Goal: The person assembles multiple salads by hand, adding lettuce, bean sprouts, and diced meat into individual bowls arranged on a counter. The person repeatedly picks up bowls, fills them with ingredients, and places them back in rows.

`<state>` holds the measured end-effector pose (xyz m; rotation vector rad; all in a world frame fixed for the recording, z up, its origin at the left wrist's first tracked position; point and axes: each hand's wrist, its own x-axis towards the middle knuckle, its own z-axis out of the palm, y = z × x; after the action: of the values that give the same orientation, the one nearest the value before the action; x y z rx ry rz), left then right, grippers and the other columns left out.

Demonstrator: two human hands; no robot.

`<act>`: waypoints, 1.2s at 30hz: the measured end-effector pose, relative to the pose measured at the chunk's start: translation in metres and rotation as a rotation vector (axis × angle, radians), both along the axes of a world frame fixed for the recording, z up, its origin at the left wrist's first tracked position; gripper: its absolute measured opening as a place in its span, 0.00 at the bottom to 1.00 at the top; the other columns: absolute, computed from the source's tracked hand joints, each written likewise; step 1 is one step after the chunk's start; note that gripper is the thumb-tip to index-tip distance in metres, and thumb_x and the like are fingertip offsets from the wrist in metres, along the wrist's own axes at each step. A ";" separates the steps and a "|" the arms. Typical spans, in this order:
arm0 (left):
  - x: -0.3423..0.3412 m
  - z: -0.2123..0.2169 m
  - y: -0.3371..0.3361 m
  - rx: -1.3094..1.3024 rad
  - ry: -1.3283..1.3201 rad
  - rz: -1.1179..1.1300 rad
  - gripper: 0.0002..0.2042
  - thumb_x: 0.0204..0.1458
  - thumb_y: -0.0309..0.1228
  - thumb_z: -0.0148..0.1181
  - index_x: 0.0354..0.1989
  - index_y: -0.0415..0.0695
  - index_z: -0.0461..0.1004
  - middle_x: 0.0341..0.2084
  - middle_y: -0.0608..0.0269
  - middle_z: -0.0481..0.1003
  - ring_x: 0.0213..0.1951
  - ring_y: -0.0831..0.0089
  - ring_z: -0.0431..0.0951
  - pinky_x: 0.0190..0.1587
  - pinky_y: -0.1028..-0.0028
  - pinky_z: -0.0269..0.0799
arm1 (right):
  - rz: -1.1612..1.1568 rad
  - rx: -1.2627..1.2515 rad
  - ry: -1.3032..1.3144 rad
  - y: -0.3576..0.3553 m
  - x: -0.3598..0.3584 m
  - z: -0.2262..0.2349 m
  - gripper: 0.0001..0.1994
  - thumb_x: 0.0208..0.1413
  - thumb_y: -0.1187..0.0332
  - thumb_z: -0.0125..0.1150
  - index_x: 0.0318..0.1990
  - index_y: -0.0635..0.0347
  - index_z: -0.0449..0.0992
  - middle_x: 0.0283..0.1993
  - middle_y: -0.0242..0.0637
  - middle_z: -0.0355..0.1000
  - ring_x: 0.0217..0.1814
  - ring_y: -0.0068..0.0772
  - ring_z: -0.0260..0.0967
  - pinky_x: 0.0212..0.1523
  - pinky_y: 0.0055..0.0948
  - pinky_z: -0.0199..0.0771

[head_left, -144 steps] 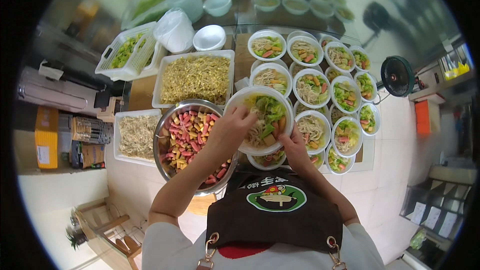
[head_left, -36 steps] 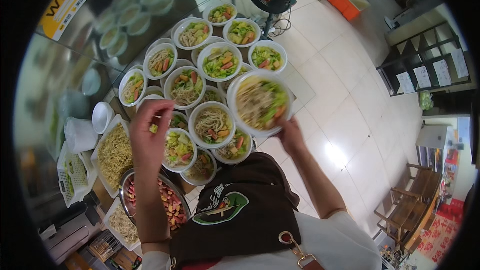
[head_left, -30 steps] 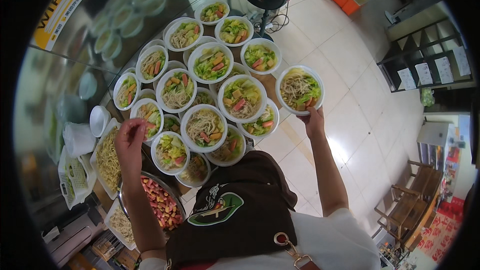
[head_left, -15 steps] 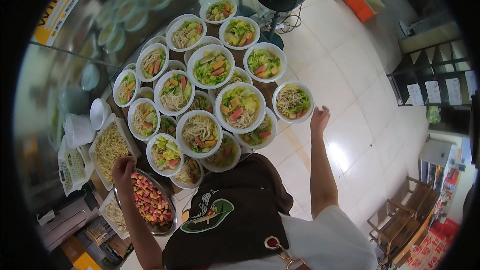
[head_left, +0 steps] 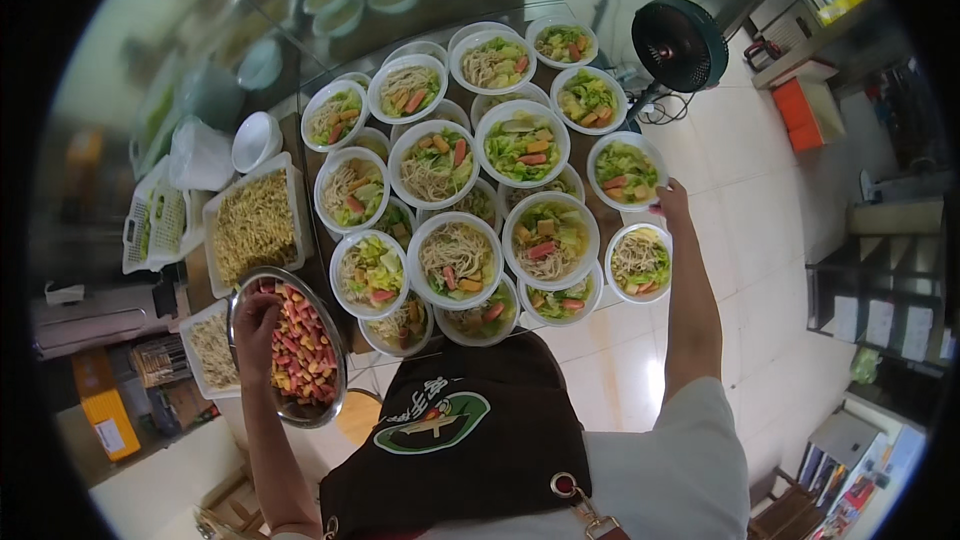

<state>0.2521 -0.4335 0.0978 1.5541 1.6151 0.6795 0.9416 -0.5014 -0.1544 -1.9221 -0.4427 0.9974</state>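
Note:
My left hand [head_left: 257, 328] reaches down over a metal basin [head_left: 338, 380] of pink and yellow cut pieces [head_left: 303, 345]. Its fingers are drawn together, and what they hold, if anything, is hidden. On the right, my right hand [head_left: 675, 200] has its fingers at the outer rim of a round white bowl [head_left: 593, 174] of lettuce with pink and yellow pieces. Just nearer me is another bowl [head_left: 612, 285] with shredded pale strips and greens. Many similar filled bowls crowd the table, some stacked on top of others.
Beyond the basin stands a tray [head_left: 297, 202] of yellowish strips, and left of it a smaller tray [head_left: 190, 340]. Small white bowls [head_left: 257, 142], a plastic bag [head_left: 205, 153] and a perforated basket [head_left: 150, 225] are further left. A dark fan [head_left: 680, 43] stands behind the table's right corner.
The view has turned, so the table sits further right. My right hand has gone from the near right bowl to the one beyond it. My left hand has moved deeper over the basin.

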 end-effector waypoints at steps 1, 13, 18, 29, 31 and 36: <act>-0.009 -0.008 -0.002 -0.003 -0.023 0.012 0.04 0.51 0.19 0.53 0.34 0.38 0.72 0.28 0.69 0.70 0.30 0.83 0.68 0.34 0.83 0.64 | -0.016 0.018 -0.062 -0.011 0.004 0.014 0.13 0.52 0.70 0.49 0.46 0.62 0.68 0.29 0.38 0.70 0.20 0.25 0.67 0.19 0.22 0.72; 0.165 0.054 0.013 0.282 -0.059 -0.669 0.12 0.49 0.21 0.55 0.43 0.38 0.71 0.40 0.54 0.71 0.42 0.62 0.73 0.45 0.67 0.69 | 0.253 0.463 0.185 -0.028 -0.250 0.212 0.22 0.56 0.74 0.45 0.60 0.59 0.57 0.47 0.36 0.67 0.29 0.21 0.70 0.18 0.17 0.72; 0.188 0.021 -0.008 0.473 0.439 -0.645 0.19 0.49 0.25 0.53 0.52 0.39 0.65 0.53 0.50 0.62 0.51 0.50 0.64 0.52 0.57 0.61 | 0.200 0.528 0.401 -0.026 -0.353 0.213 0.22 0.57 0.76 0.44 0.61 0.59 0.56 0.47 0.36 0.67 0.32 0.21 0.70 0.18 0.18 0.72; 0.157 -0.009 -0.031 0.591 0.310 -0.885 0.19 0.43 0.25 0.55 0.47 0.37 0.68 0.50 0.50 0.64 0.51 0.52 0.65 0.52 0.60 0.62 | 0.178 0.406 0.524 -0.032 -0.409 0.186 0.20 0.60 0.72 0.44 0.59 0.58 0.55 0.43 0.37 0.69 0.28 0.23 0.71 0.19 0.19 0.73; 0.152 -0.007 -0.028 0.588 0.289 -0.850 0.19 0.44 0.24 0.54 0.48 0.37 0.67 0.50 0.49 0.65 0.51 0.52 0.65 0.52 0.60 0.62 | 0.189 0.433 0.493 -0.031 -0.409 0.185 0.20 0.60 0.72 0.44 0.59 0.57 0.55 0.43 0.37 0.69 0.28 0.23 0.71 0.19 0.18 0.73; 0.135 0.010 -0.003 0.302 0.322 -0.585 0.22 0.45 0.27 0.56 0.51 0.37 0.63 0.49 0.46 0.63 0.50 0.51 0.64 0.52 0.59 0.62 | 0.188 0.463 0.461 -0.026 -0.403 0.193 0.20 0.59 0.73 0.45 0.60 0.57 0.55 0.43 0.37 0.69 0.28 0.22 0.71 0.18 0.18 0.72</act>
<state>0.3875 -0.4366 0.1083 2.3195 1.1985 0.3699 0.5390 -0.5278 0.0384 -1.2109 -0.5342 1.2886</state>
